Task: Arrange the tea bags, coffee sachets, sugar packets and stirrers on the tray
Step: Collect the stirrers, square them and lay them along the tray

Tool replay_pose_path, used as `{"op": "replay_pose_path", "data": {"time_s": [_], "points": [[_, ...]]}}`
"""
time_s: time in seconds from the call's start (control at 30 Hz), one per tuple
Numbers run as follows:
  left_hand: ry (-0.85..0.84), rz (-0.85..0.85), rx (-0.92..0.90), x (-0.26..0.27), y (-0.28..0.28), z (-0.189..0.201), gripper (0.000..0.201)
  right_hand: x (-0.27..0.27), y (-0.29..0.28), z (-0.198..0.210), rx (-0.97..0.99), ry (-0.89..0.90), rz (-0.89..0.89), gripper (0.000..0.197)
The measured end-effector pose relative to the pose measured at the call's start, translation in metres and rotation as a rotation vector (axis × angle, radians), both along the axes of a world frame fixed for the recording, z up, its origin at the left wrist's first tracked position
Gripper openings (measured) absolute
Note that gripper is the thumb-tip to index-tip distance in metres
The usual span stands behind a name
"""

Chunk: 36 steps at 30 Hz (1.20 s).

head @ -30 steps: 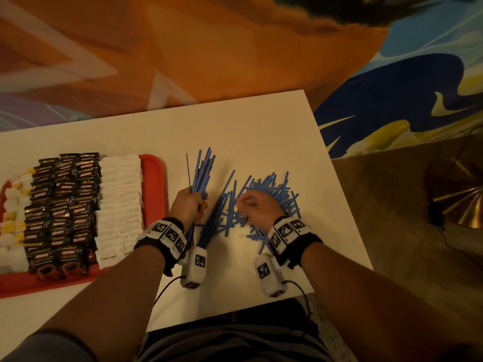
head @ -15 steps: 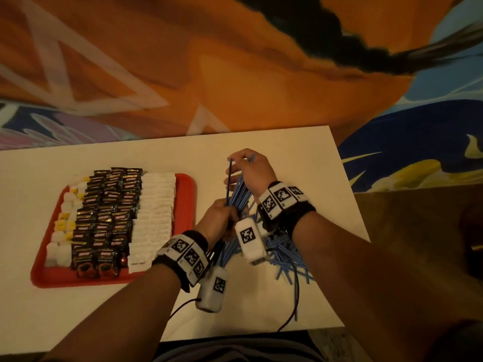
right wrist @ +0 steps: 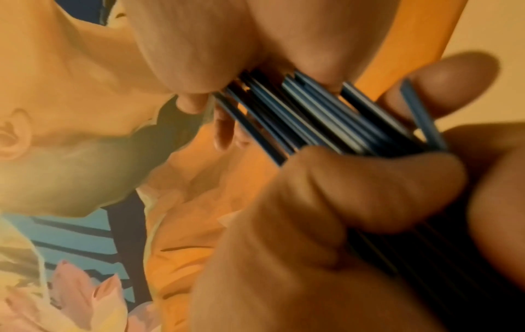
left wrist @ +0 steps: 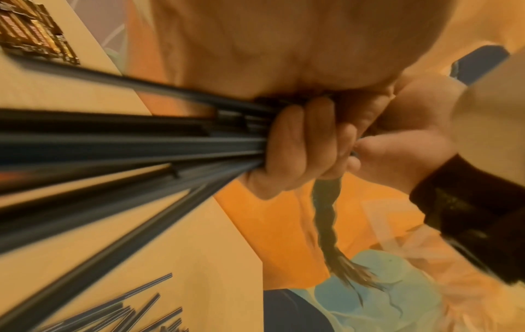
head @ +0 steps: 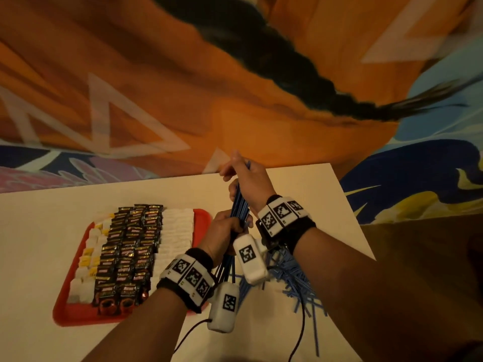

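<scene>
A bundle of blue stirrers [head: 239,205] stands nearly upright above the white table [head: 39,244]. My left hand [head: 226,229] grips the bundle round its middle, and in the left wrist view its fingers [left wrist: 295,146] curl round the stirrers [left wrist: 127,143]. My right hand [head: 243,176] holds the bundle's upper ends; in the right wrist view its thumb [right wrist: 369,191] presses on the stirrers [right wrist: 326,112]. To the left lies the red tray [head: 78,316], with rows of dark coffee sachets [head: 130,246], white sugar packets [head: 175,231] and tea bags [head: 88,259].
A pile of loose stirrers [head: 295,280] lies on the table under my right wrist, near the right edge [head: 352,218]. Cables hang from both wrist cameras over the front of the table. A painted wall rises behind the table's far edge.
My left hand has lifted its bundle off the table and stood it up. My right hand left the loose pile and rose to take the bundle's top ends.
</scene>
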<state>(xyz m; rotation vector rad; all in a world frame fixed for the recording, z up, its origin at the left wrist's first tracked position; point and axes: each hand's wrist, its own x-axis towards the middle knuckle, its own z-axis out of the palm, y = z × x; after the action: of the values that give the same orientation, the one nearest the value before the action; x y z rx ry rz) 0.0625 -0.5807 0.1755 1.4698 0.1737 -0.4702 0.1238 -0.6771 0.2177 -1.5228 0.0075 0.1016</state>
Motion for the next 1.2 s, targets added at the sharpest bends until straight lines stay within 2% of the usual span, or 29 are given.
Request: {"op": "replay_pose_path", "data": {"time_s": [0.1,0.27,0.4,0.47,0.57,0.63,0.7,0.8,0.83,0.87,0.93,1.0,1.07,1.2], "points": [[-0.049,-0.061,-0.035,0.004,0.005,0.013,0.027,0.001,0.004,0.015,-0.114,-0.047,-0.016,0.051],[-0.203,-0.132,0.045,0.015,0.017,0.03,0.034,0.004,0.011,0.035,-0.357,-0.158,0.018,0.038],[-0.214,-0.121,0.017,0.024,0.031,0.041,0.041,0.006,0.021,0.052,-0.374,-0.203,0.078,0.018],[-0.205,-0.104,0.002,0.029,0.037,0.049,0.041,0.008,0.025,0.06,-0.357,-0.201,0.086,0.024],[-0.169,-0.044,-0.095,0.039,0.049,0.064,0.03,0.007,0.025,0.064,-0.175,-0.117,0.015,0.043],[-0.157,0.004,-0.186,0.047,0.059,0.074,0.025,0.0,0.022,0.06,-0.042,-0.03,0.014,0.044],[-0.159,0.048,-0.261,0.056,0.069,0.083,0.037,-0.013,0.02,0.049,-0.063,0.069,0.093,0.042],[-0.17,0.09,-0.38,0.067,0.079,0.098,0.045,-0.031,0.033,0.031,-0.137,0.219,0.319,0.052],[-0.172,0.097,-0.41,0.069,0.08,0.102,0.046,-0.033,0.041,0.03,-0.132,0.234,0.381,0.048],[-0.177,0.097,-0.423,0.071,0.08,0.105,0.046,-0.034,0.049,0.031,-0.119,0.227,0.406,0.037],[-0.191,0.096,-0.408,0.072,0.079,0.109,0.046,-0.032,0.062,0.039,-0.18,0.161,0.404,0.003],[-0.188,0.112,-0.409,0.073,0.081,0.114,0.044,-0.029,0.071,0.046,-0.302,0.098,0.383,0.02],[-0.164,0.141,-0.466,0.074,0.085,0.118,0.042,-0.028,0.073,0.049,-0.384,0.081,0.345,0.024],[-0.123,0.198,-0.563,0.076,0.089,0.123,0.042,-0.031,0.07,0.053,-0.419,0.08,0.314,0.028]]}}
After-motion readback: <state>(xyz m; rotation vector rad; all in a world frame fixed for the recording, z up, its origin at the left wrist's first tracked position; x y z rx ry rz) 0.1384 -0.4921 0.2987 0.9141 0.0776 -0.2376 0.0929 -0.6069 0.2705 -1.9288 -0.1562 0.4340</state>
